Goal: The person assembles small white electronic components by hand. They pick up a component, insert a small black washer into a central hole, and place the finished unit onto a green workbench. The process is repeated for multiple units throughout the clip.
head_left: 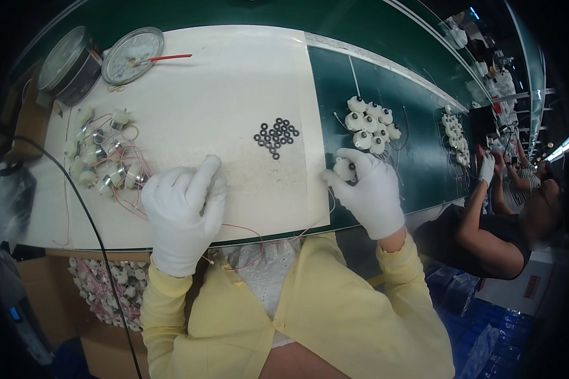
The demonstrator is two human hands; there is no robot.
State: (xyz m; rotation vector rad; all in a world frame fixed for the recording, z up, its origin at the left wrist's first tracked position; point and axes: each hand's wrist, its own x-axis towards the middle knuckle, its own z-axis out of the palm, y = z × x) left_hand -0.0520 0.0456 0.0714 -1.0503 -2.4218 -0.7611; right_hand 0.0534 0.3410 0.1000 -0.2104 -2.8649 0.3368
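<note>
Right hand (370,192), white-gloved, pinches a small white motor-like part (344,168) between thumb and fingertips, right at the seam where the white work mat (234,95) meets the green conveyor belt (335,82). Left hand (186,211), also gloved, rests on the mat, fingers loosely curled, index pointing up-mat; can't tell if it grips anything, though a thin red wire (243,228) runs out from under it toward the body.

Key relation: the held part sits just below the cluster of finished white parts (372,124) on the belt, nearly touching its nearest piece. Cluster lies straight ahead of the right hand, up-belt; the left hand is well apart, across the mat. Right hand is clearly the nearer one. Part is roundish, no obvious long axis.

Between the hands, further up the mat from the held part: a patch of small black rings (275,136). Left of those, beside the left hand: a pile of unfinished parts with red leads (104,165). Far corner: round tin lid with a red-handled brush (133,55). Another worker (512,221) sits down-belt to the right.
</note>
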